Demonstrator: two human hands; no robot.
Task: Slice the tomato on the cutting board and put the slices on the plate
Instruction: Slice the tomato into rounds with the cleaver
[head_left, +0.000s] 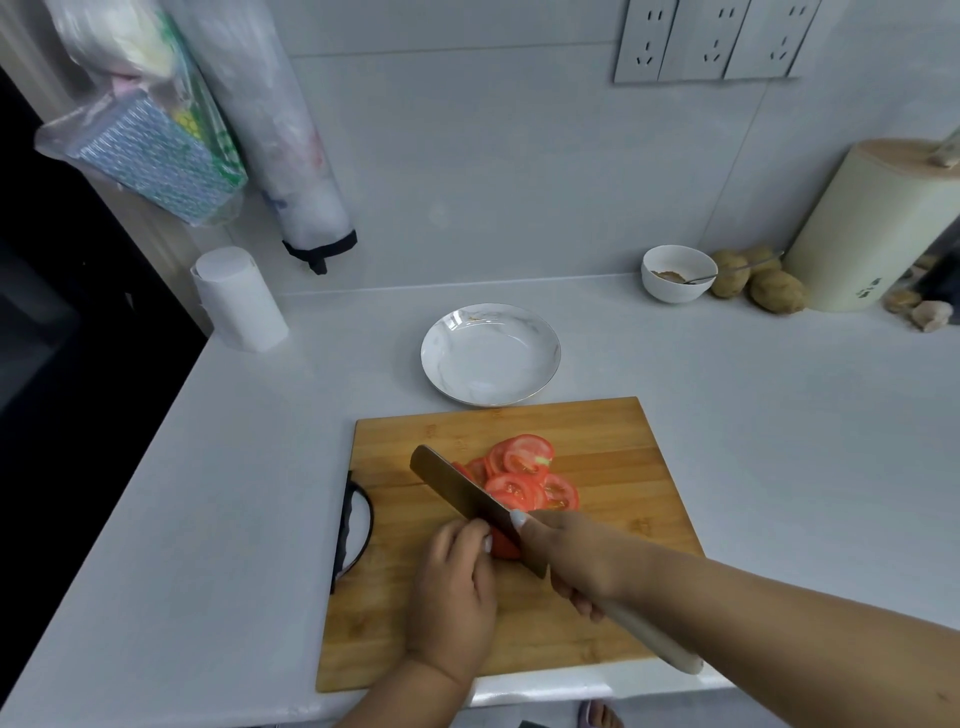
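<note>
Right hand (574, 558): extended from the lower right, forearm running diagonally across the frame; its grip is closed round the pale, smooth handle of the knife (470, 501), forefinger laid along the top of the blade. The handle end is seen jutting out behind the palm, toward the near edge of the surface (208, 493). The blade, broad, flat and dull metallic, is angled away and to the left of this grip, its edge set down against the tomato. Left hand (457, 582): held palm-down just left of the right grip, wrist toward the viewer, fingers curled with the tips pressed on the uncut remainder of the tomato (505, 544), a small red piece shown between the two hands and mostly hidden by them. Tomato slices (524, 478): round, thin, red with paler wet flesh, overlapped in a loose fan just beyond the right grip, on the far side of the blade. Cutting board (623, 467): rectangular, striped bamboo-like wood, a black loop handle fitted to its left end; both hands are held over it. Plate (441, 353): round, shallow, glossy white with faint grey marbling and a thin gilt rim, placed beyond the board, well apart from both grips, with no slices on it. Surface: smooth, matt white.
</note>
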